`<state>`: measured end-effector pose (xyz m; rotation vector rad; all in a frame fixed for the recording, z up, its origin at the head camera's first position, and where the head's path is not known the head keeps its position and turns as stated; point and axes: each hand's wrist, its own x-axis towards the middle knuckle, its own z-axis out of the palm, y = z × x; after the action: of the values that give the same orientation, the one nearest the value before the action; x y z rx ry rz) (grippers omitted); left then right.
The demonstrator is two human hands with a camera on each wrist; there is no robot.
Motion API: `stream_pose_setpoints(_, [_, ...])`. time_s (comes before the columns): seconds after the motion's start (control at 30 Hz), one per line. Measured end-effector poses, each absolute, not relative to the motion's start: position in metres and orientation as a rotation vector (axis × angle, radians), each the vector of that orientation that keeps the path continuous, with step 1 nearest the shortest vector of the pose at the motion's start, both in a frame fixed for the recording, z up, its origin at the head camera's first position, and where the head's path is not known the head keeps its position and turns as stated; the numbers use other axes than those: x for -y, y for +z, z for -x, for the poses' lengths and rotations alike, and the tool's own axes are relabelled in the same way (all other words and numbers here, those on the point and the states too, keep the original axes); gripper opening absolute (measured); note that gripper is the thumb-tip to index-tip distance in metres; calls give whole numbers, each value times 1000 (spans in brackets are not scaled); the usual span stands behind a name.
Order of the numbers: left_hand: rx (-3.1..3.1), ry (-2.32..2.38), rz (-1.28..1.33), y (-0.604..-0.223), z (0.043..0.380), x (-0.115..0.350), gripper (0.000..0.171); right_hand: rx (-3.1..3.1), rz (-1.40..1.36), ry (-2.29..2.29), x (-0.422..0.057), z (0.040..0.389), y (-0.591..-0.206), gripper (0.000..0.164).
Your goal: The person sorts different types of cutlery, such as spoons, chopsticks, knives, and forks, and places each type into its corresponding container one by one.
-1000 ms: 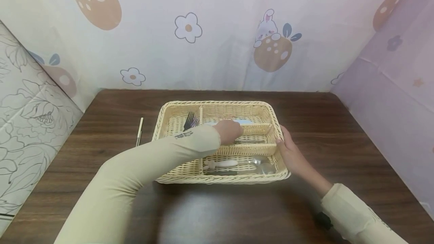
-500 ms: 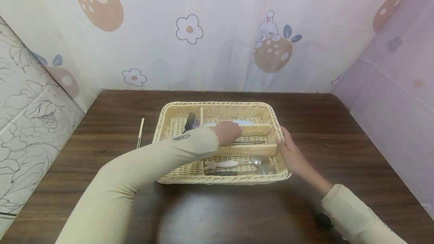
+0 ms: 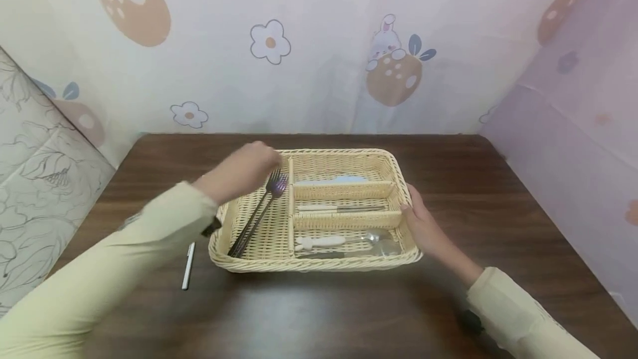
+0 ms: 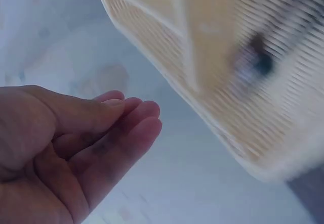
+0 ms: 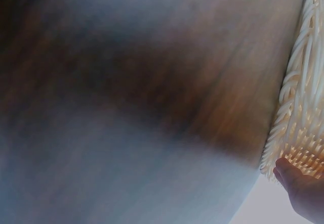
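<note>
A cream woven cutlery basket [image 3: 319,266] with compartments sits on the table. My right hand [image 3: 423,223] grips its right rim, thumb over the edge. My left hand [image 3: 244,170] hovers by the back left corner, thumb near loosely bent fingers, with nothing between them in the left wrist view. Below it, two dark forks [image 3: 256,218] lie slantwise in the left compartment. Slim white-and-metal sticks, like chopsticks [image 3: 319,208], lie in the middle compartment. The front one holds a spoon with a white handle [image 3: 324,241] and another spoon beside it.
A pale blue item [image 3: 349,179] lies in the back compartment, its kind unclear. A slim white stick [image 3: 188,265] lies on the brown table [image 3: 309,314] left of the basket. A patterned curtain [image 3: 319,87] hangs behind.
My left hand has moved left from the middle compartment to the back left corner, uncovering the sticks and the forks. My right hand stays on the rim.
</note>
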<state>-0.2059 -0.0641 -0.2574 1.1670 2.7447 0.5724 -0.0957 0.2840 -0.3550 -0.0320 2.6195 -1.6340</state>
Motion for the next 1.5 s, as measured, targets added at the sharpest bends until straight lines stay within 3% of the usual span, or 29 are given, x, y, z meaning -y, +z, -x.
stream_pose_setpoints(0.17, [-2891, 647, -1016, -278, 212, 132, 18, -2673, 18, -1587, -284, 94, -352, 52])
stream_pose_setpoints(0.33, [-2964, 681, -679, -305, 206, 180, 9, -2637, 22, -1627, -284, 95, -351, 53])
stream_pose_setpoints(0.43, [-2938, 636, -515, -321, 207, 194, 20, -2632, 14, -1637, -285, 96, -351, 53])
stream_pose_setpoints(0.57, [-2903, 598, -452, -339, 209, 200, 25, -2627, 22, -1634, -285, 96, -351, 53])
stream_pose_setpoints(0.67, [-2887, 584, -446, -346, 211, 199, 19, -2613, 24, -1644, -284, 96, -351, 53])
stream_pose_setpoints(0.9, [-2874, 597, -451, -351, 209, 201, 43, -2605, 25, -1644, -283, 97, -352, 53])
stream_pose_setpoints(1.5, [-2891, 518, -322, -359, 206, 205, 37, -2608, 34, -1624, -283, 98, -353, 53])
